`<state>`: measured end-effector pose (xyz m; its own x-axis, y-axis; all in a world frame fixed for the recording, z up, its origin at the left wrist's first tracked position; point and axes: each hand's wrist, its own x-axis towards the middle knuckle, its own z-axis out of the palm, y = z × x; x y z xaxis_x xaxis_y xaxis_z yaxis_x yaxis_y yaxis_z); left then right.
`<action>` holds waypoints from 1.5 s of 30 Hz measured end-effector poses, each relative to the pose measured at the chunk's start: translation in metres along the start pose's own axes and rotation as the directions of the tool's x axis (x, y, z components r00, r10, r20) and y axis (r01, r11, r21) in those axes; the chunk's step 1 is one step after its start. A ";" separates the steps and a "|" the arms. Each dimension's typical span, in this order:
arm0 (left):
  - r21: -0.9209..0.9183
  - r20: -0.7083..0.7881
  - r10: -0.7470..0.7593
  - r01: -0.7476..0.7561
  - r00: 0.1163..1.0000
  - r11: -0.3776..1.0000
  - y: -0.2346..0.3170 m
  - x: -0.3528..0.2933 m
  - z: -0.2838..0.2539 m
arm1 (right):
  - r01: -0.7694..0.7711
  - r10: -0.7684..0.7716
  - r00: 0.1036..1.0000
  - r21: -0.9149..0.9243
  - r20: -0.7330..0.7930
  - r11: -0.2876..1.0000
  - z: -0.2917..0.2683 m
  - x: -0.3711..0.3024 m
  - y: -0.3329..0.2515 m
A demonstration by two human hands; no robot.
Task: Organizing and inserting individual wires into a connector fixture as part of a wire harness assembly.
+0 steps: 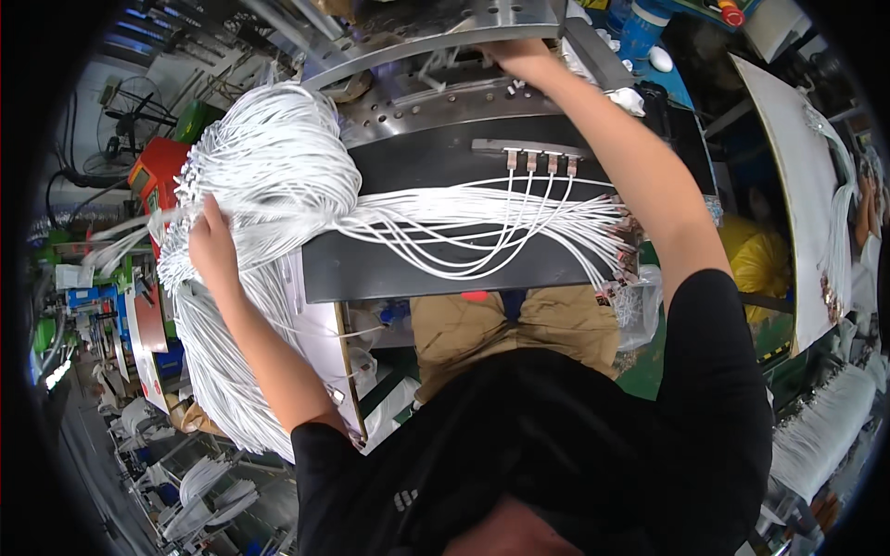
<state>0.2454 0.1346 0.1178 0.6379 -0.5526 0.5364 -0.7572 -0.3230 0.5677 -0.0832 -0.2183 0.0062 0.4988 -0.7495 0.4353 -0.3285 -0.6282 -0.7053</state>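
A large coil of white cables [278, 153] stands at the left of the black work surface [399, 269]. My left hand [215, 246] is closed round a strand of white cables at the coil's left side, and the loose ends [120, 243] past it are smeared by motion. My right hand [521, 61] reaches under the metal machine plate [436, 37], its fingers hidden there. A spread bundle of white cables [436, 208] runs rightward across the surface. Several of its cables rise to small copper-coloured terminals held along a grey metal bar [528, 147].
More white cables [222, 380] hang down at the left beside a board edge [348, 371]. A perforated metal ledge [417, 116] lies behind the surface. A clear plastic bag [640, 315] hangs by its right front corner. At the far right stands a white board [788, 204] with cables.
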 end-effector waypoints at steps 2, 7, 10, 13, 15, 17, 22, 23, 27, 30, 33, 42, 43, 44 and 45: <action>0.609 -0.022 -0.232 0.198 0.972 0.769 -0.008 -0.022 -0.021 | 0.129 -0.134 0.991 -0.161 -0.023 0.979 -0.003 -0.039 -0.022; -0.092 0.072 0.546 -0.540 0.835 0.837 0.057 -0.127 0.068 | 0.204 -0.283 0.956 -0.522 -0.074 0.828 -0.049 -0.116 -0.012; -0.445 0.288 0.787 -0.652 0.545 0.614 0.134 -0.184 0.103 | 0.142 -0.127 0.990 -0.373 0.064 0.917 -0.094 -0.146 -0.034; -0.481 0.284 0.795 -0.637 0.536 0.602 0.161 -0.209 0.129 | 0.021 0.057 0.955 -0.258 0.291 0.966 -0.108 -0.178 -0.046; -0.453 0.329 0.759 -0.611 0.562 0.649 0.171 -0.214 0.144 | 0.054 0.071 0.942 -0.356 0.329 0.933 -0.106 -0.193 -0.042; -0.431 0.354 0.733 -0.595 0.580 0.679 0.172 -0.212 0.152 | 0.052 0.036 0.960 -0.303 0.279 0.952 -0.097 -0.183 -0.033; -0.276 0.468 0.616 -0.557 0.634 0.783 0.159 -0.183 0.161 | 0.139 -0.135 0.990 -0.134 0.033 0.981 -0.039 -0.110 -0.012; -0.244 0.464 0.607 -0.565 0.646 0.788 0.158 -0.175 0.152 | 0.161 -0.162 0.987 -0.132 0.002 0.978 -0.031 -0.086 -0.025; -0.200 0.392 0.608 -0.582 0.690 0.788 0.182 -0.127 0.190 | 0.256 -0.318 0.876 -0.210 -0.362 0.944 0.008 0.022 0.077; -0.122 0.371 0.552 -0.550 0.747 0.826 0.175 -0.083 0.210 | 0.086 -0.158 0.960 -0.296 -0.230 0.951 0.029 0.053 0.072; -0.110 0.490 0.410 -0.412 0.769 0.904 0.167 -0.053 0.222 | -0.115 0.102 0.993 -0.397 -0.054 0.910 0.027 0.067 0.050; 0.061 0.675 0.158 -0.268 0.720 0.961 0.156 -0.031 0.235 | 0.158 -0.129 0.986 -0.380 0.101 0.911 0.009 -0.034 -0.054; 0.136 0.570 0.299 -0.448 0.765 0.884 0.139 -0.034 0.248 | 0.219 -0.160 0.974 -0.466 0.162 0.858 0.009 -0.043 -0.064; 0.237 0.466 0.445 -0.593 0.765 0.770 0.125 -0.036 0.261 | 0.221 -0.165 0.973 -0.465 0.159 0.857 0.011 -0.043 -0.066; 0.230 0.467 0.449 -0.595 0.762 0.770 0.121 -0.038 0.272 | 0.247 -0.191 0.968 -0.466 0.165 0.849 0.013 -0.044 -0.064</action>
<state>0.0914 -0.0918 -0.0038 0.0806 -0.9248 0.3719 -0.9950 -0.0970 -0.0256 -0.0738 -0.1429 0.0251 0.6775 -0.5710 0.4636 -0.5300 -0.8161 -0.2307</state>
